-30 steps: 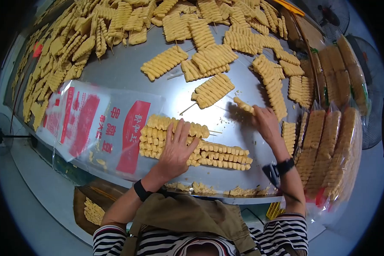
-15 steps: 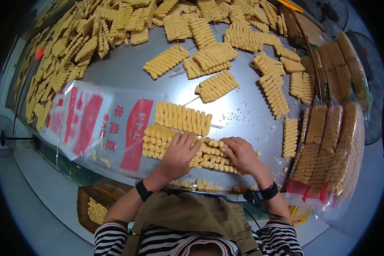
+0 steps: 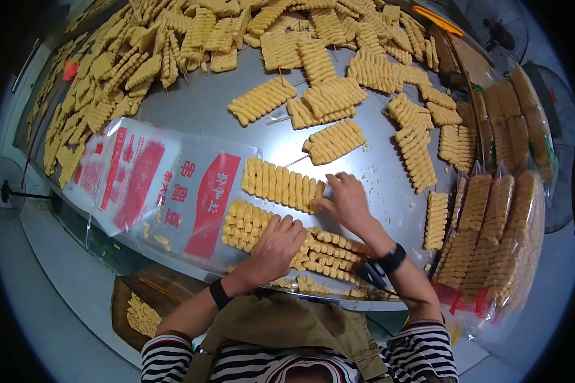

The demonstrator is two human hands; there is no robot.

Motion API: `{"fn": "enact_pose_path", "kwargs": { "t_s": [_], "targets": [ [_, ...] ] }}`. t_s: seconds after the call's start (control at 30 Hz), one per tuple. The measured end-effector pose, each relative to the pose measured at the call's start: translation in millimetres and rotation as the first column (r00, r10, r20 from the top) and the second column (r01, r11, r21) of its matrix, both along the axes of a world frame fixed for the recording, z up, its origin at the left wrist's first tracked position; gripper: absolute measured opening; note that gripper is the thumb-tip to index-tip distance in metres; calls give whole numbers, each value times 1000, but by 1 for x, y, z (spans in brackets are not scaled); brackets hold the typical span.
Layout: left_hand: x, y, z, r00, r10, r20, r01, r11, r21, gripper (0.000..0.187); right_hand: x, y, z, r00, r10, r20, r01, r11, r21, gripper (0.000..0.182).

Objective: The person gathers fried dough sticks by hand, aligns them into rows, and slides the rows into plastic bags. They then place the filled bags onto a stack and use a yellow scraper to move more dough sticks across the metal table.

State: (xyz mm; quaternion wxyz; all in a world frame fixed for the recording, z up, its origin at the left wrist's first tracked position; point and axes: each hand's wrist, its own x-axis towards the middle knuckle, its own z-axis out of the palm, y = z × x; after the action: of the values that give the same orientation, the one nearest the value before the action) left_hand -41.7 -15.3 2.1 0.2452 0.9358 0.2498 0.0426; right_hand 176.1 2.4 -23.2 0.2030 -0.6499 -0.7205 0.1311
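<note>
My left hand (image 3: 279,246) lies over the middle of a stack of ridged yellow food pieces (image 3: 338,249) near the table's front edge, its fingers curled on the top. Farther back, my right hand (image 3: 347,203) is at the right end of a separate ridged piece (image 3: 278,184), thumb and fingers apart around its end. Whether the fingertips press on it is hard to tell. A clear plastic bag with red print (image 3: 214,204) lies flat to the left, its open side beside the stack. Loose skewered pieces (image 3: 334,142) lie behind my right hand.
A large heap of pieces (image 3: 118,64) covers the back left of the metal table (image 3: 204,102). Filled clear bags (image 3: 492,223) stand at the right. Crumbs (image 3: 310,284) line the front edge. An orange-handled tool (image 3: 437,20) lies at the back right; fans are beyond.
My right hand has moved from the right part of the stack up to the end of the separate piece behind it. My left hand stays on the stack. The view has shifted slightly.
</note>
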Motion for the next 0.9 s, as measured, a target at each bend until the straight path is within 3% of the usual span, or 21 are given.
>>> {"fn": "enact_pose_path", "kwargs": {
  "t_s": [0.07, 0.13, 0.17, 0.2, 0.27, 0.33, 0.4, 0.47, 0.53, 0.57, 0.63, 0.67, 0.7, 0.73, 0.8, 0.83, 0.87, 0.9],
  "targets": [
    [-1, 0, 4, 999, 30, 30, -33, 995, 90, 66, -12, 19, -29, 993, 77, 89, -73, 996, -44, 48],
    [-2, 2, 4, 999, 44, 4, -44, 997, 62, 63, -22, 17, -26, 989, 124, -81, -126, 992, -17, 48],
    [-2, 2, 6, 997, 62, 36, -64, 995, 76, 53, -25, 14, -18, 956, -16, -294, -77, 950, -302, 41],
    [-2, 3, 8, 994, 80, 70, -86, 992, 88, 42, -27, 9, -8, 957, -10, -289, -81, 950, -301, 41],
    [-2, 4, 12, 993, 93, 71, -96, 995, 31, 40, -28, -4, 6, 869, -141, -474, -45, 932, -359, 41],
    [-2, 5, 12, 996, 81, 46, -84, 993, 80, 42, -19, -15, 11, 919, -43, -392, -91, 944, -316, 39],
    [-3, 5, 10, 998, 64, 17, -65, 996, 57, 44, -12, -22, 12, 831, 200, -520, -380, 886, -266, 37],
    [-3, 7, 10, 999, 36, -12, -36, 998, 43, 47, -2, -12, 18, 774, 172, -609, -412, 868, -278, 32],
    [-2, 10, 12, 999, -10, -48, 10, 1000, 2, 52, 21, 15, 6, 784, -151, -602, -267, 793, -548, 34],
    [-2, 10, 11, 998, -13, -66, 13, 1000, 11, 53, 30, 36, 0, 751, -285, -596, -70, 863, -500, 37],
    [-1, 8, 7, 996, -16, -88, 20, 999, 49, 59, 61, 95, -32, 692, -487, -533, 357, 872, -334, 48],
    [-1, 8, 5, 994, -16, -108, 25, 997, 76, 65, 80, 126, -44, 735, -587, -339, 582, 803, -127, 54],
    [-1, 8, 4, 993, -14, -113, 23, 997, 71, 66, 89, 150, -50, 690, -686, -232, 706, 709, 2, 56],
    [-1, 8, 5, 993, -18, -120, 29, 996, 88, 66, 93, 170, -47, 684, -686, -248, 710, 704, 9, 56],
    [0, 10, 7, 988, -36, -152, 47, 997, 65, 67, 97, 200, -39, 349, -726, -592, 582, 663, -471, 47],
    [-1, 9, 6, 985, -48, -165, 60, 996, 70, 69, 92, 207, -37, 316, -689, -652, 596, 679, -429, 35],
    [-1, 12, 8, 985, -42, -168, 54, 996, 66, 69, 93, 216, -44, 318, -690, -651, 591, 681, -433, 35],
    [-1, 12, 9, 986, -44, -161, 52, 997, 49, 64, 93, 227, -52, 242, -570, -785, 595, 726, -345, 33]
  ]
}}
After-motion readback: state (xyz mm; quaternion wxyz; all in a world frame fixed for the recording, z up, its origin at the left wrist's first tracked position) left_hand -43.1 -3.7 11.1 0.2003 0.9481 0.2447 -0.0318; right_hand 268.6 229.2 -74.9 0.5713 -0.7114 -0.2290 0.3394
